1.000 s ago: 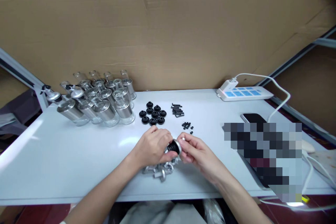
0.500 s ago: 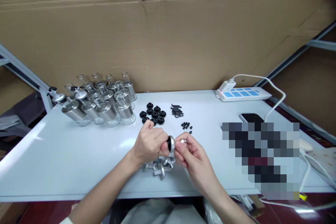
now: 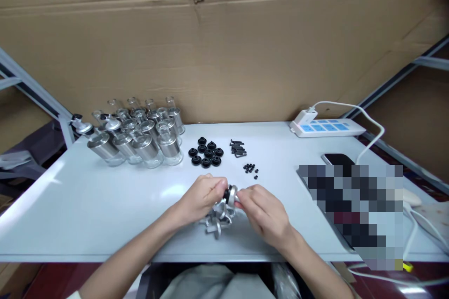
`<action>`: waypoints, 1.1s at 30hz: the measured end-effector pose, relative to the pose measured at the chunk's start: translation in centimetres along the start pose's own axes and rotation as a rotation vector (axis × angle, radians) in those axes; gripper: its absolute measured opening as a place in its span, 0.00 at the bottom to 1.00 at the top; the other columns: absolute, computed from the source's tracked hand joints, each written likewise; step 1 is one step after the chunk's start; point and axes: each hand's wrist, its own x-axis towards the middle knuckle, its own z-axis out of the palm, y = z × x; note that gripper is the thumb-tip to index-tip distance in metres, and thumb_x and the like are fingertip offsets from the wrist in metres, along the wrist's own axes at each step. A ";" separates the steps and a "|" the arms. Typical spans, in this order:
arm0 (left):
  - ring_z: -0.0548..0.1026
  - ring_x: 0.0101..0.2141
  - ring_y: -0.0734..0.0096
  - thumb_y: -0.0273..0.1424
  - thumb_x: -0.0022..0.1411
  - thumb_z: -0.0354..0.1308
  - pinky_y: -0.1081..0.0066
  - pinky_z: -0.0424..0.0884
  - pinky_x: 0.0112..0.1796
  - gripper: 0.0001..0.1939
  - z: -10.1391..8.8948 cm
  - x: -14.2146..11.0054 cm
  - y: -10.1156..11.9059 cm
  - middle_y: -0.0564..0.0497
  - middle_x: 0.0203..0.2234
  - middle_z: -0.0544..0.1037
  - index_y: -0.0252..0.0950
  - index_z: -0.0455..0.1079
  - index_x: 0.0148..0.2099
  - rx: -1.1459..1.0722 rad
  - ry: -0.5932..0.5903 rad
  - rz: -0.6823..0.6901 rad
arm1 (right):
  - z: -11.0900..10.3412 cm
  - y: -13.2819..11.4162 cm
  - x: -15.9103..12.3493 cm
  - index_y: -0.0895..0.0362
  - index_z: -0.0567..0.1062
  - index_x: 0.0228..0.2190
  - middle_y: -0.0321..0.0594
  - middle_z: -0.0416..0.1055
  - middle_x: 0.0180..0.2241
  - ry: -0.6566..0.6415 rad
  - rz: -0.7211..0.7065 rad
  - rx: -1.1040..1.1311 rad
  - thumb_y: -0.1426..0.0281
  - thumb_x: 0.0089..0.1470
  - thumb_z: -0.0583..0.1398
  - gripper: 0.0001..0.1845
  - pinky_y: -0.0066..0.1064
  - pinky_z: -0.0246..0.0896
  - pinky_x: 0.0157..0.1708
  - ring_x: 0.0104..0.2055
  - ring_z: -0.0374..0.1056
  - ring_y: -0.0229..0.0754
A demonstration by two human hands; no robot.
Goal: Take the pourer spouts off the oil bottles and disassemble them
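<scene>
My left hand [image 3: 203,196] is closed round a small part with a black rubber piece and a round silver metal cap [image 3: 231,194], held just above the white table [image 3: 87,210]. My right hand [image 3: 261,212] pinches the same part from the right side, fingers pressed together. Under both hands lies a small heap of silver metal parts [image 3: 217,219]. Behind the hands sit a cluster of black rubber caps [image 3: 206,153], a pile of black screws [image 3: 237,147] and a few tiny black nuts [image 3: 250,168].
Several glass bottles with silver sleeves [image 3: 140,138] stand at the back left. A white power strip [image 3: 326,127] with cable lies at the back right, a phone [image 3: 338,159] and a blurred patch at the right. Cardboard [image 3: 224,46] walls the back.
Both hands have sunk a little toward the heap of silver parts and drawn closer together; the right fingers now cover more of the held part.
</scene>
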 end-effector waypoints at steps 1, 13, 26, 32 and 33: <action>0.60 0.23 0.73 0.43 0.67 0.30 0.72 0.60 0.29 0.24 -0.2 0.1 0.4 0.56 0.17 0.60 0.38 0.52 0.24 0.025 -0.017 -0.023 | 0.0 0.2 -0.2 0.59 0.58 0.56 0.43 0.71 0.27 0.022 0.032 0.004 0.84 0.54 0.54 0.29 0.30 0.61 0.25 0.27 0.61 0.40; 0.58 0.18 0.75 0.26 0.64 0.37 0.69 0.58 0.30 0.14 0.6 -0.1 1.0 0.57 0.16 0.65 0.37 0.57 0.27 0.443 0.271 0.306 | -0.7 -2.2 0.2 0.53 0.73 0.31 0.33 0.70 0.24 0.130 0.839 0.618 0.71 0.56 0.58 0.03 0.24 0.59 0.24 0.24 0.64 0.34; 0.65 0.23 0.73 0.26 0.68 0.34 0.68 0.55 0.34 0.17 -2.3 -2.1 0.3 0.54 0.20 0.70 0.34 0.62 0.32 0.844 0.451 0.527 | -1.6 -1.7 1.1 0.55 0.59 0.23 0.22 0.55 0.10 0.140 1.645 1.601 0.62 0.37 0.69 0.23 0.20 0.31 0.14 0.11 0.40 0.24; 0.71 0.29 0.68 0.28 0.68 0.43 0.66 0.56 0.36 0.10 -6.8 -0.7 0.3 0.47 0.32 0.75 0.31 0.65 0.39 1.159 0.335 0.260 | -1.9 -1.0 0.1 0.55 0.61 0.26 0.25 0.56 0.14 0.241 1.619 1.557 0.63 0.38 0.68 0.21 0.20 0.38 0.16 0.14 0.46 0.26; 0.72 0.30 0.66 0.25 0.67 0.44 0.65 0.57 0.37 0.10 -7.4 0.1 0.5 0.46 0.33 0.75 0.31 0.66 0.39 1.184 0.255 0.200 | -1.9 -1.1 0.1 0.55 0.61 0.25 0.26 0.57 0.15 0.231 1.599 1.544 0.62 0.39 0.68 0.21 0.20 0.39 0.16 0.15 0.47 0.27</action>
